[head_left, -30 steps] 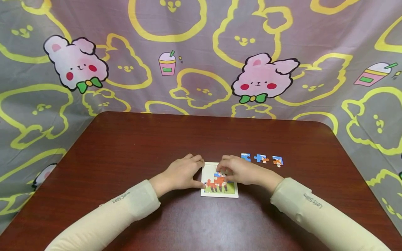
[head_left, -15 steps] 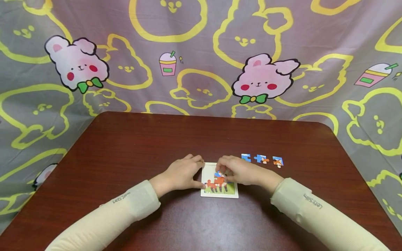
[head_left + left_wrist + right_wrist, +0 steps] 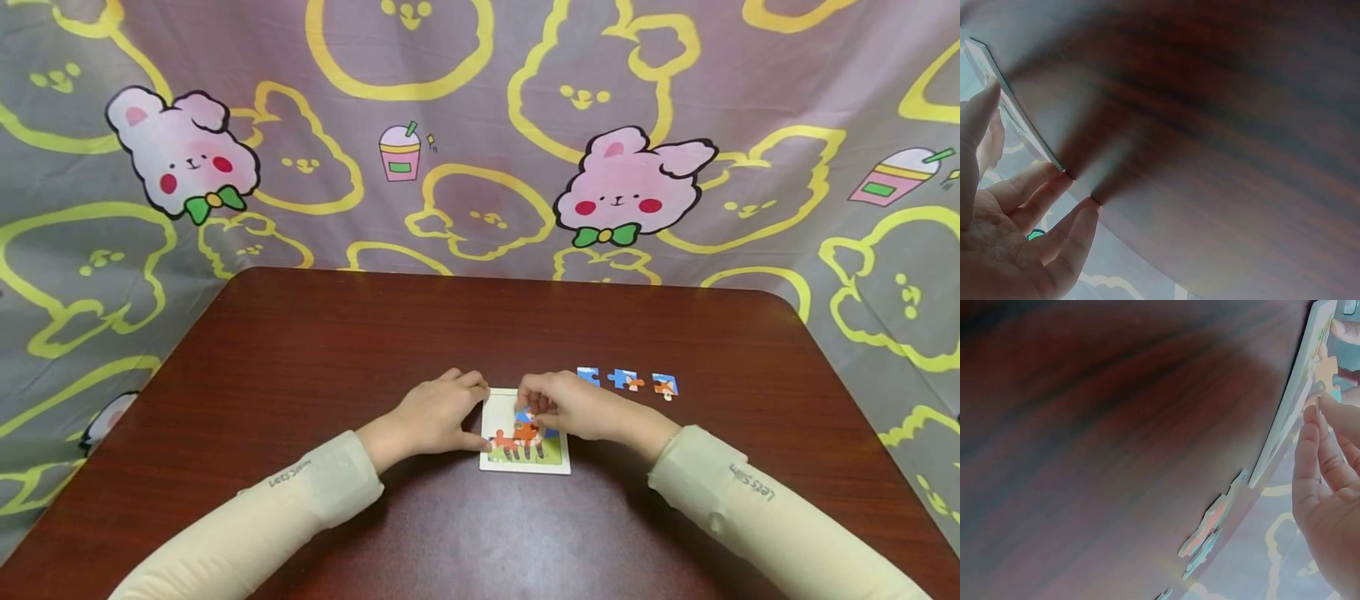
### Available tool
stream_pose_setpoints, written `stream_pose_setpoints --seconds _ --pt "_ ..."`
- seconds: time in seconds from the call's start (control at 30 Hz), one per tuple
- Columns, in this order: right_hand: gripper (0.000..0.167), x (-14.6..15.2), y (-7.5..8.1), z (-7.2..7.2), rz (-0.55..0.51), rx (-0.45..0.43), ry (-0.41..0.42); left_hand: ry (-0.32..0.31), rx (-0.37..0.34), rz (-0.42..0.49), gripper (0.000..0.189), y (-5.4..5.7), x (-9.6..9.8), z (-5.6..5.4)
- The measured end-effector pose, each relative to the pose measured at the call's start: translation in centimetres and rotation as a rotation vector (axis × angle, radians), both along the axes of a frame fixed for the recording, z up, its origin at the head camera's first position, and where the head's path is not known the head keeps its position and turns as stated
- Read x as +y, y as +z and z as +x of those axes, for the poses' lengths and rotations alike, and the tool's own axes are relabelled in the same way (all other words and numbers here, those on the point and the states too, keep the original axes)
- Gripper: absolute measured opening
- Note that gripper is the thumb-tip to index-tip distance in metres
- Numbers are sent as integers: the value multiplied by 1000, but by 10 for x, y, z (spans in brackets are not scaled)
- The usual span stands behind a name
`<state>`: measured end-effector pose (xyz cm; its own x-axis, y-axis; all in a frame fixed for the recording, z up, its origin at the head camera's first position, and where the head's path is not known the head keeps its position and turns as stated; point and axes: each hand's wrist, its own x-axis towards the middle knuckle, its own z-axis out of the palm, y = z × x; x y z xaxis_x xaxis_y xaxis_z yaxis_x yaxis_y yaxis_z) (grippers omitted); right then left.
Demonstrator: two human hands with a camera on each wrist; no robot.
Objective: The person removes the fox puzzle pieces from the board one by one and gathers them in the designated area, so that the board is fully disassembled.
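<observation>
A cream puzzle tray [image 3: 525, 468] lies on the table, with fox-picture pieces filling its lower part. My left hand [image 3: 438, 412] rests at its left side, the thumb on the lower edge and fingertips near the upper corner. Its fingers are spread in the left wrist view. Over the tray's right half, my right hand [image 3: 577, 404] pinches a small puzzle piece [image 3: 1319, 405] between thumb and fingertips; its picture is mostly hidden. Beneath those fingers, an orange piece [image 3: 527, 432] with blue at its top shows in the tray's middle. The right hand covers the tray's upper right.
Several inches right of the tray, three loose pieces lie in a row: a blue one [image 3: 588, 377], a blue and orange one [image 3: 626, 380] and a fox-face one [image 3: 665, 385]. The dark wooden table [image 3: 420, 333] ends at a patterned curtain [image 3: 480, 125].
My right fingers shift slightly, and the blue and orange pieces under them change tilt a little. My left hand stays in the same place on the tray.
</observation>
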<state>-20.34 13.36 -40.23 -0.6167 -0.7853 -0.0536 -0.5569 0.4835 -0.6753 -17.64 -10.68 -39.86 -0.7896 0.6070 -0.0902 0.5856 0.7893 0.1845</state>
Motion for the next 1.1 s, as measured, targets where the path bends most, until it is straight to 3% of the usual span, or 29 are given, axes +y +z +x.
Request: stream_pose_setpoints --seconds 0.7,1.1 --pt "7 -1 5 5 -147 -117 -38 0 -4 13 69 -3 -1 -1" --pt "9 4 7 6 -107 -64 -74 -5 -8 23 68 -2 -1 -1"
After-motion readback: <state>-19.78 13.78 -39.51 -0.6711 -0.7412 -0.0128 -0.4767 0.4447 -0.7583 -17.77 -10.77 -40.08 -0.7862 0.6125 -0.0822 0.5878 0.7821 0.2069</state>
